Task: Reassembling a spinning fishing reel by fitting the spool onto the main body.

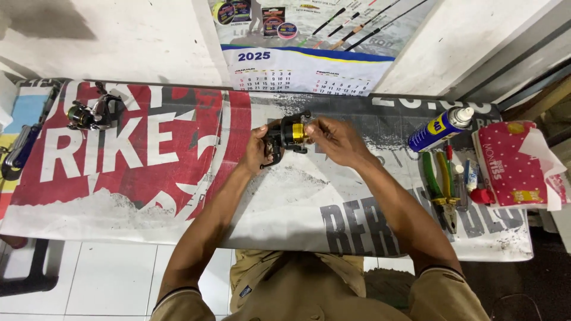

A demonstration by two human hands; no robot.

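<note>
Reel: black fishing reel [289, 138] with a gold band, held just above the table near its far middle, between both hands.
Left hand: left hand [257, 150] wraps the reel's dark body from 9 o'clock, fingers closed round it.
Right hand: right hand [334, 139] meets the gold end from 3 o'clock, fingertips pinched narrow on it.
Handling: judged compact, rigid and fairly weighty for its size; metal and hard plastic, likely slick if oiled. Thin protruding parts look the weak points. Best hold seems the solid body, not the slim arms.
Surface: printed banner [148, 178], red, white and grey, covers the table; it may slide or wrinkle.
Second reel: another reel [94, 113] lies at 9 o'clock, well apart, near the far left corner.
Spray can: blue and yellow spray can [440, 128] lies tilted at 3 o'clock.
Pliers: green and yellow handled pliers [443, 190] at 4 o'clock, beside small tubes.
Tissue pack: pink tissue pack [514, 169] at the right edge.
Wall: calendar [303, 65] at 12 o'clock, close behind.
Edges: near table edge at 6 o'clock over tiled floor.
Open room: broad bare banner from 6 to 8 o'clock; right side crowded.
</note>
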